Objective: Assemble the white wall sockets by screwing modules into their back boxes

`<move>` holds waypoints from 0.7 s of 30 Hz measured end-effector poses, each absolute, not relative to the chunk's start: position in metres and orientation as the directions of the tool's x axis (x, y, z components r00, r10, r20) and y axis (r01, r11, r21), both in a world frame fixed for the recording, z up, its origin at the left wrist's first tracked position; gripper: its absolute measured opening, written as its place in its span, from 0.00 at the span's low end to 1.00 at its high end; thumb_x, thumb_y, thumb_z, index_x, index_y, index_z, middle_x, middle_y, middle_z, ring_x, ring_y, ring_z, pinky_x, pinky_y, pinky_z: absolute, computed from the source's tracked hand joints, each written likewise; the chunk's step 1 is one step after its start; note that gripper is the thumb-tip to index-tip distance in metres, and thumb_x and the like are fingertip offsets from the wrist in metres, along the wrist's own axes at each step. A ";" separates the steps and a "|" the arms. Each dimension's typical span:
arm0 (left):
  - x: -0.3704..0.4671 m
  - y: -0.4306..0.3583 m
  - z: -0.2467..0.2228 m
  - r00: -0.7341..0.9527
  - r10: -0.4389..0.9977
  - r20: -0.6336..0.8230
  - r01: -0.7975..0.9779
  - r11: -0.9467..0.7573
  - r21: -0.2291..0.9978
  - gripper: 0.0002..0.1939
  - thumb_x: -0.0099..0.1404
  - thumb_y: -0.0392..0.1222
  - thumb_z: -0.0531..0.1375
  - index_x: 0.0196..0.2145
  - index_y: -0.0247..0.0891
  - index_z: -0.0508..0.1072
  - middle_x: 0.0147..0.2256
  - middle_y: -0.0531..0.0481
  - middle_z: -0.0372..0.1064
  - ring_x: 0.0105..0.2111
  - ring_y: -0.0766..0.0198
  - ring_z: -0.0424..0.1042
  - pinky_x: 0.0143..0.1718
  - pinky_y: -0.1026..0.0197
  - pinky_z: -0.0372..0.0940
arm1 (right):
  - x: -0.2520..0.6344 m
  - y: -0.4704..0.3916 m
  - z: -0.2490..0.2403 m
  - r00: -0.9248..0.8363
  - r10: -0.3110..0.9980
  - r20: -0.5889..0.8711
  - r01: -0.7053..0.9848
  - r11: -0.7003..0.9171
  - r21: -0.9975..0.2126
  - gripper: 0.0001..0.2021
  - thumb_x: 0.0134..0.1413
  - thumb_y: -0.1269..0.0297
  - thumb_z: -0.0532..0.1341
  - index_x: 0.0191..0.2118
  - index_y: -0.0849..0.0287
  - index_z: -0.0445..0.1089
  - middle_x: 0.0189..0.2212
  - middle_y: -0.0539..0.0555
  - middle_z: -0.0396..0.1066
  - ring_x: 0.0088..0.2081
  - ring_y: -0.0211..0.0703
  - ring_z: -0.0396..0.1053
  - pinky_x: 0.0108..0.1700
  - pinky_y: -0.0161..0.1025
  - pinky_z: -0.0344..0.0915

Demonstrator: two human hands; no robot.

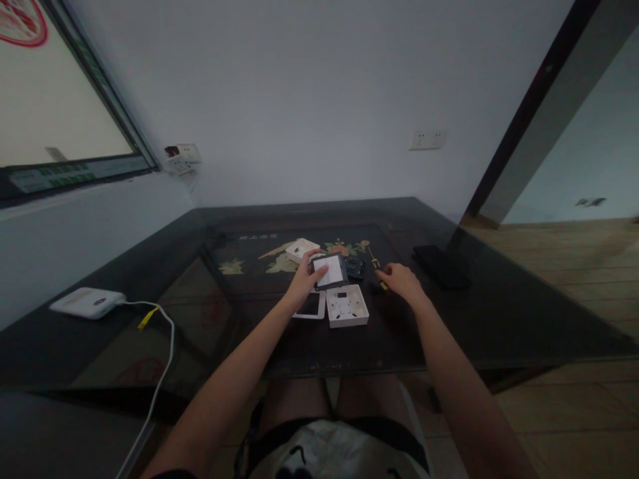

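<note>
My left hand [304, 274] grips a flat square panel [330, 271] with a dark frame and a pale face, the thumb lying on the face. My right hand [397, 276] is closed around the handle of a screwdriver [376, 263] with a black and yellow grip, its thin shaft pointing away and to the left. Just below the panel sits an open white box-like housing [348, 307]. Left of it lies a white frame with a dark middle [310, 306]. A second white housing [301, 249] is behind my left hand. Dark parts [354, 267] lie right of the panel.
The dark glass-topped table [239, 352] carries a black flat object [440, 266] at the right. At the far left lies a white device [90, 303] with a white cable [172, 339] and yellow tag [148, 318], the cable hanging over the front edge. A wall stands behind.
</note>
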State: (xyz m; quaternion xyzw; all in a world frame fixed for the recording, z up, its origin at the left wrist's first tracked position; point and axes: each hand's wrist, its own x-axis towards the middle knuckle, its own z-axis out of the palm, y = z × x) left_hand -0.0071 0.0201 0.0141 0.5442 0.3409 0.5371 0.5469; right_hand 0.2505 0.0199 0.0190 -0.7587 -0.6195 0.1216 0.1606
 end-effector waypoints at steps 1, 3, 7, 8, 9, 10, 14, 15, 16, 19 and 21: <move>-0.007 0.020 0.013 0.185 0.957 0.221 -0.209 -0.181 0.961 0.27 0.56 0.45 0.64 0.51 0.43 0.60 0.37 0.51 0.67 0.32 0.67 0.68 0.32 0.66 0.65 | 0.252 0.021 0.018 0.217 0.975 0.054 0.886 -0.174 -0.430 0.16 0.52 0.50 0.56 0.31 0.58 0.71 0.33 0.60 0.75 0.36 0.52 0.72 0.31 0.39 0.59; -0.008 0.021 0.010 0.169 0.955 0.245 -0.188 -0.213 0.959 0.26 0.57 0.45 0.63 0.51 0.43 0.61 0.38 0.51 0.67 0.33 0.66 0.68 0.33 0.67 0.64 | 0.253 0.023 0.018 0.218 0.966 0.142 0.843 -0.112 -0.527 0.15 0.52 0.51 0.56 0.33 0.57 0.71 0.29 0.57 0.75 0.31 0.47 0.72 0.30 0.37 0.59; -0.009 0.024 0.008 0.131 0.955 0.267 -0.134 -0.250 0.959 0.21 0.59 0.46 0.61 0.50 0.42 0.65 0.41 0.50 0.66 0.37 0.65 0.67 0.35 0.66 0.64 | 0.251 0.024 0.022 0.175 0.910 0.376 0.666 0.172 -0.726 0.15 0.49 0.51 0.59 0.35 0.59 0.71 0.22 0.51 0.70 0.24 0.40 0.66 0.28 0.35 0.58; -0.010 0.025 0.008 0.123 0.958 0.258 -0.126 -0.243 0.962 0.20 0.59 0.46 0.60 0.49 0.42 0.66 0.42 0.49 0.66 0.37 0.65 0.67 0.36 0.65 0.64 | 0.250 0.023 0.024 0.180 0.886 0.427 0.611 0.240 -0.755 0.16 0.48 0.50 0.60 0.34 0.59 0.71 0.22 0.51 0.69 0.23 0.39 0.64 0.27 0.35 0.57; -0.010 0.024 0.009 0.121 0.962 0.243 -0.119 -0.229 0.966 0.20 0.59 0.46 0.61 0.49 0.41 0.66 0.43 0.49 0.66 0.38 0.64 0.67 0.38 0.64 0.64 | 0.248 0.022 0.026 0.196 0.866 0.460 0.553 0.290 -0.781 0.17 0.46 0.50 0.62 0.34 0.60 0.72 0.22 0.50 0.69 0.23 0.38 0.62 0.26 0.35 0.55; -0.011 0.024 0.011 0.130 0.966 0.223 -0.111 -0.210 0.971 0.22 0.57 0.46 0.62 0.49 0.41 0.66 0.43 0.48 0.66 0.39 0.63 0.67 0.40 0.62 0.65 | 0.247 0.021 0.029 0.220 0.855 0.469 0.490 0.319 -0.811 0.17 0.44 0.50 0.63 0.33 0.61 0.72 0.22 0.50 0.68 0.23 0.37 0.61 0.25 0.34 0.54; -0.011 0.017 0.021 0.290 0.942 0.168 -0.024 -0.168 0.986 0.37 0.48 0.41 0.69 0.55 0.41 0.61 0.49 0.44 0.64 0.48 0.55 0.66 0.50 0.53 0.61 | 0.242 0.016 0.035 0.316 0.870 0.377 0.225 0.317 -0.921 0.18 0.39 0.50 0.66 0.32 0.61 0.73 0.18 0.46 0.62 0.19 0.32 0.54 0.21 0.32 0.49; -0.011 0.015 0.023 0.326 0.929 0.175 0.022 -0.192 0.981 0.40 0.46 0.40 0.70 0.55 0.41 0.61 0.51 0.42 0.62 0.50 0.53 0.64 0.53 0.51 0.59 | 0.242 0.016 0.036 0.324 0.880 0.347 0.164 0.309 -0.937 0.18 0.39 0.51 0.67 0.31 0.61 0.72 0.17 0.45 0.60 0.18 0.31 0.53 0.20 0.32 0.49; -0.011 0.013 0.026 0.354 0.916 0.188 0.072 -0.227 0.971 0.42 0.44 0.39 0.70 0.56 0.40 0.60 0.53 0.41 0.60 0.53 0.51 0.62 0.56 0.49 0.56 | 0.241 0.015 0.037 0.326 0.890 0.319 0.107 0.300 -0.948 0.18 0.38 0.51 0.67 0.31 0.61 0.72 0.16 0.44 0.59 0.18 0.31 0.53 0.19 0.32 0.48; -0.009 0.006 0.031 0.423 0.878 0.224 0.212 -0.337 0.917 0.45 0.43 0.42 0.71 0.58 0.40 0.58 0.58 0.40 0.54 0.58 0.49 0.55 0.60 0.48 0.49 | 0.239 0.016 0.037 0.325 0.914 0.243 -0.025 0.265 -0.964 0.18 0.37 0.50 0.67 0.29 0.60 0.70 0.15 0.44 0.59 0.17 0.30 0.54 0.18 0.31 0.48; -0.008 0.002 0.035 0.475 0.849 0.231 0.271 -0.391 0.880 0.47 0.44 0.43 0.70 0.60 0.39 0.56 0.59 0.39 0.52 0.58 0.49 0.55 0.60 0.48 0.49 | 0.239 0.016 0.037 0.328 0.919 0.219 -0.059 0.251 -0.966 0.18 0.37 0.50 0.67 0.28 0.60 0.70 0.16 0.44 0.61 0.17 0.29 0.55 0.17 0.30 0.49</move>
